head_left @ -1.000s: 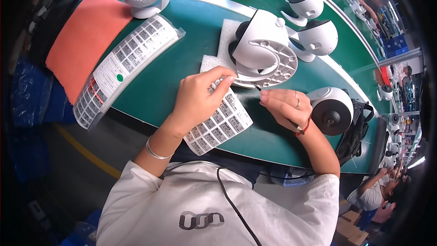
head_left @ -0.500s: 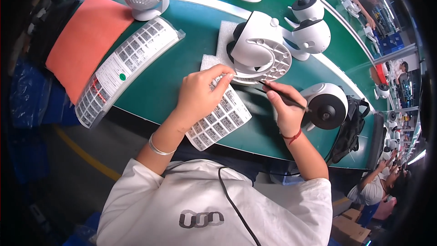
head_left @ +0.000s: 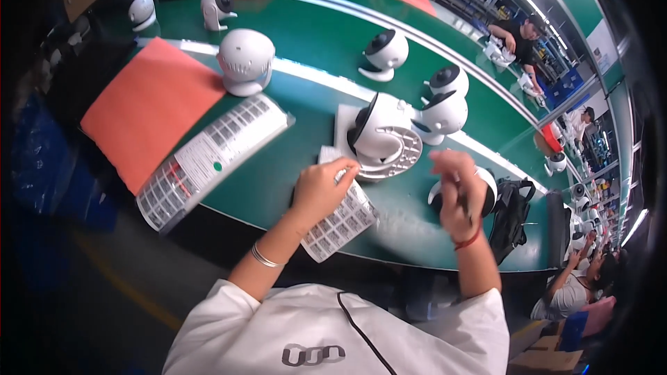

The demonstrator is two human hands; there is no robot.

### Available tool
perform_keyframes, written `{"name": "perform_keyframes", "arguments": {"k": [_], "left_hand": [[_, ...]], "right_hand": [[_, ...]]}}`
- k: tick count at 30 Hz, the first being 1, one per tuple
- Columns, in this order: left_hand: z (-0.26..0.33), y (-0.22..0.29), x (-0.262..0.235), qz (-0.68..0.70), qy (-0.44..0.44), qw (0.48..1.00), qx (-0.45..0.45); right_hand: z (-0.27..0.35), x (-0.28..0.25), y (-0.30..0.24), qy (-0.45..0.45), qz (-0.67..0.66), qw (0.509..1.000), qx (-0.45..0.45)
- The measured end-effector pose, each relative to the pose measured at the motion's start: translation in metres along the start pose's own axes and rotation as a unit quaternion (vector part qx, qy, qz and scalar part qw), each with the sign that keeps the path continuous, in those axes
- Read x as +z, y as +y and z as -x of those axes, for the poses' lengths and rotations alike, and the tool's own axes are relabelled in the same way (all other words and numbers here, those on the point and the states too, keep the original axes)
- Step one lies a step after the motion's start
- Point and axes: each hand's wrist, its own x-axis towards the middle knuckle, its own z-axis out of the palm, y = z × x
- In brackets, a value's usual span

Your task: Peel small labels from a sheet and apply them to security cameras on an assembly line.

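Observation:
My left hand [head_left: 321, 193] is closed, thumb and forefinger pinched together, on a sheet of printed labels [head_left: 340, 226] above the table's near edge. Just beyond its fingertips, a round white camera [head_left: 376, 132] lies tipped over on a white foam pad [head_left: 342, 128], its ribbed base underside [head_left: 403, 157] turned toward me. To the right, my right hand [head_left: 458, 198] is raised and smeared by motion. A dark, thin shape along its fingers looks like the black tweezers [head_left: 475, 207]. Behind that hand, another white camera [head_left: 492, 187] is partly hidden.
Left of my hands lie a long label stack [head_left: 215, 156] and an orange foam sheet [head_left: 156, 107]. Several white cameras stand along the green table, one [head_left: 246, 59] behind the labels. A black bag [head_left: 513, 215] lies at right. Co-workers [head_left: 521, 38] sit farther off.
My right hand has swung right and up, away from the camera base, and is blurred. My left hand stays pinched on the label sheet. The whole view has shifted, showing more of the far table.

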Motion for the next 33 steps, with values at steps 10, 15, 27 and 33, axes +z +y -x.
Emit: {"name": "perform_keyframes", "arguments": {"k": [10,15,27,33], "left_hand": [[-0.003,0.008,0.001,-0.013,-0.044,0.999,-0.017],[0.0,0.002,0.0,-0.051,-0.039,0.998,-0.005],[-0.003,0.014,0.007,-0.017,-0.007,1.0,-0.012],[-0.007,0.013,0.011,-0.015,-0.015,1.0,-0.022]], "right_hand": [[-0.108,-0.006,0.035,-0.416,0.284,0.864,-0.019],[-0.111,-0.087,0.02,-0.282,0.222,0.933,-0.008],[-0.044,-0.206,0.316,-0.149,0.631,0.712,0.268],[-0.001,-0.199,0.42,-0.174,0.658,0.698,0.223]]}}
